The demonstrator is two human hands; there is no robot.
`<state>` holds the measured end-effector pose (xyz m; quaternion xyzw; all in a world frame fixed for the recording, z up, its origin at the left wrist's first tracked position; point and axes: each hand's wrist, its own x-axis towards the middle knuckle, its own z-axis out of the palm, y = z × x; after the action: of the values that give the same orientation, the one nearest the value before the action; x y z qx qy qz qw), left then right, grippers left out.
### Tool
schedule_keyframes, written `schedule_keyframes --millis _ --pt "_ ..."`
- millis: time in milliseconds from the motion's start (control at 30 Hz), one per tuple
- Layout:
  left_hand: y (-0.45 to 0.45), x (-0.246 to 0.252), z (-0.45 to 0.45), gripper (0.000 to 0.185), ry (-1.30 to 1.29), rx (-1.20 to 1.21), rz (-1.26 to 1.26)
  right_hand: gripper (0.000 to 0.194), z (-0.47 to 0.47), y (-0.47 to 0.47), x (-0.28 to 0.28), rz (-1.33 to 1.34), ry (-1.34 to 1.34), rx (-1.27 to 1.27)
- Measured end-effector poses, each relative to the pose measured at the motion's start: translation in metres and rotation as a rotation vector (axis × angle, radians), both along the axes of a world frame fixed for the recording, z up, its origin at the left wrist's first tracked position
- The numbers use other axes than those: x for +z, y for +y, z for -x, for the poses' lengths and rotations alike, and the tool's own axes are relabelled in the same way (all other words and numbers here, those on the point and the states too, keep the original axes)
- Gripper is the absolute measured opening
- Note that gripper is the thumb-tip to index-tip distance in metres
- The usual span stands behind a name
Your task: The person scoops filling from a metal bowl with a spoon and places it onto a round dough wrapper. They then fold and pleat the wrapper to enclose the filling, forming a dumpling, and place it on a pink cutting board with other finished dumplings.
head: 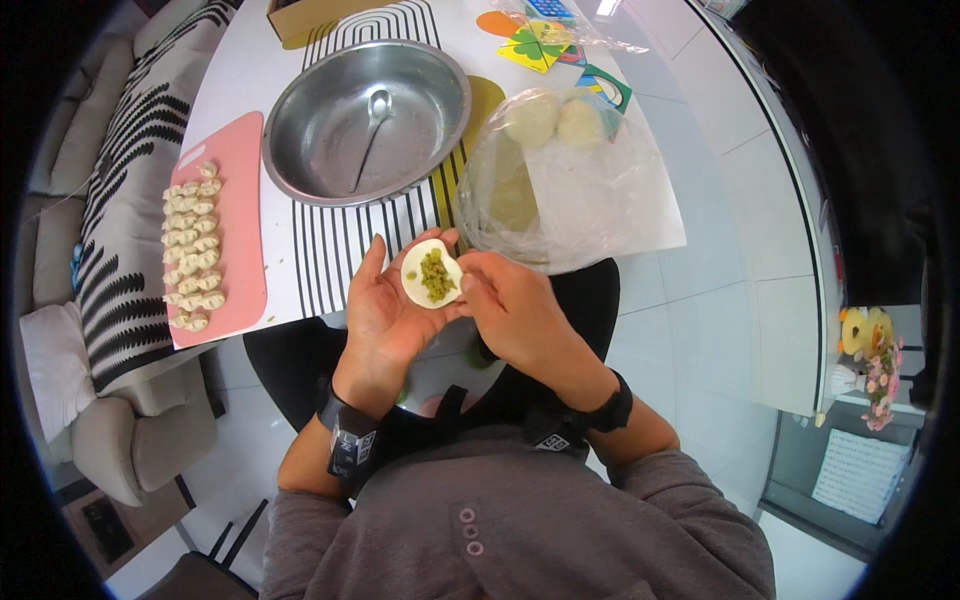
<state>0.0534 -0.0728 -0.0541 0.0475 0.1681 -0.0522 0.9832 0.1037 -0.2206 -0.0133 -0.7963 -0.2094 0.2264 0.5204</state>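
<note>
A round dough wrapper (412, 288) with green chopped filling (435, 276) in its middle lies on the fingers of my left hand (390, 311), palm up. The thumb and fingers of my right hand (510, 307) pinch the wrapper's right edge. Beyond my hands stands a large steel basin (300, 169) with a metal spoon (379, 106) in it. On the left, a pink cutting board (244, 247) bears rows of folded dumplings (206, 244). Right of the basin, a clear plastic bag (585, 202) holds balls of dough (532, 122).
The table (281, 300) ends just before my body. A cardboard box (300, 16), colourful cards (534, 46) and a phone (551, 7) are at its far side. A black chair (596, 300) stands under the near edge; a sofa (112, 435) is at left.
</note>
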Motion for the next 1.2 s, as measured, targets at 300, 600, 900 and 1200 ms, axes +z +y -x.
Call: schedule_keyframes --millis 300,600,900,1200 --pt "-0.003 0.011 -0.009 0.053 0.060 0.016 0.012 0.026 -0.069 -0.054 -0.016 0.345 -0.742 0.101" --pt "-0.011 0.009 -0.020 0.050 0.039 -0.080 -0.087 0.020 -0.060 -0.072 -0.054 0.267 -0.902 0.220" --pt "-0.017 0.015 -0.022 0.053 0.065 -0.071 -0.091 0.010 -0.076 -0.061 -0.060 0.157 -0.679 -0.065" --pt "-0.014 0.023 -0.006 0.052 0.057 0.046 -0.126 0.003 -0.084 -0.053 -0.063 0.470 -0.759 0.050"
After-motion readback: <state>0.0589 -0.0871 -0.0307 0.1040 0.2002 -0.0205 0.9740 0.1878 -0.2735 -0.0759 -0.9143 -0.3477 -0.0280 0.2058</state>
